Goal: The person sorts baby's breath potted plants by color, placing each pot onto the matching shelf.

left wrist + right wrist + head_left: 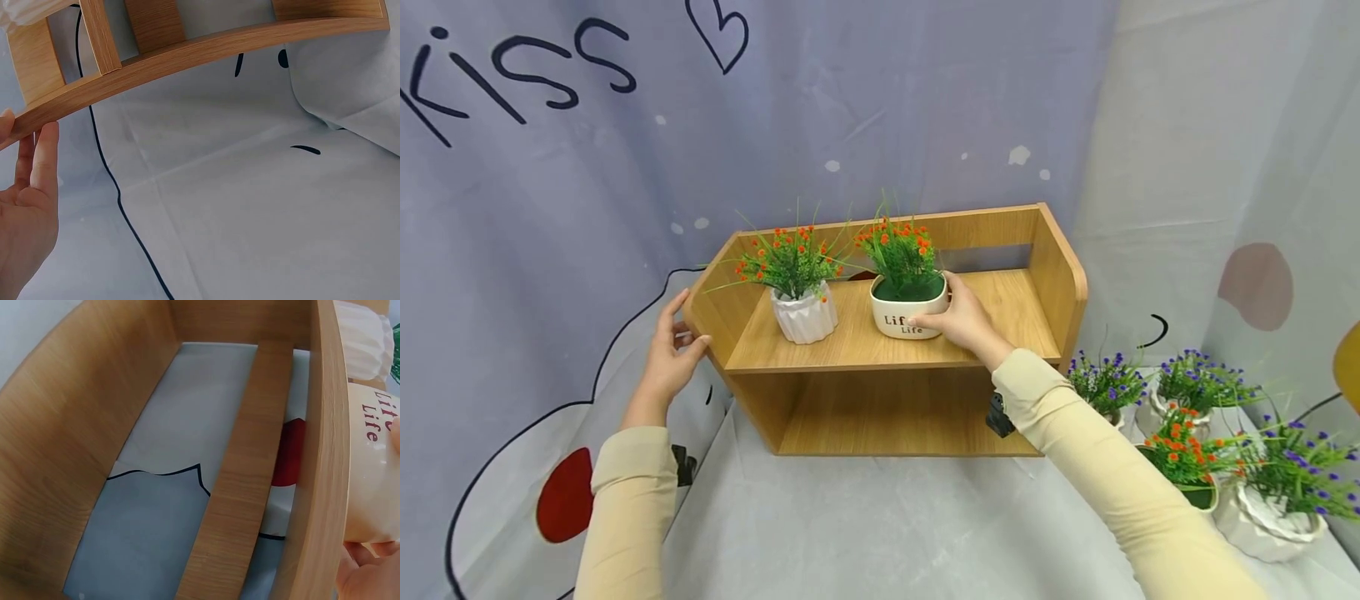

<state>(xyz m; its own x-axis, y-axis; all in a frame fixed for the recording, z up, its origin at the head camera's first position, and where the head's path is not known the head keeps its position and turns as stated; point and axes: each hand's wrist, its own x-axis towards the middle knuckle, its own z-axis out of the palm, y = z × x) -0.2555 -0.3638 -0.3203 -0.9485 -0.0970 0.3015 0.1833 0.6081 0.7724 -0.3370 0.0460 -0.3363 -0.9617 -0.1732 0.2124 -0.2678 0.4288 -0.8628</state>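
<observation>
A two-level wooden shelf (1011, 312) stands against the curtain. At its left side panel, my left hand (664, 357) holds the edge, thumb on one side and fingers on the other, as the left wrist view shows. My right hand (966, 323) grips an oval cream flowerpot (887, 310) lettered "Life", its thumb across the front and the other fingers mostly hidden behind. Orange flowers rise from this pot, which is upright at the upper board; contact beneath it is unclear. To its left, a white fluted pot (805, 318) with orange flowers sits on the same board.
Several potted plants stand at the right, including a white pot with purple flowers (1266, 529) and one with orange flowers (1183, 446). A grey-white cloth (850, 525) covers the surface before the shelf. A patterned curtain (887, 100) hangs behind.
</observation>
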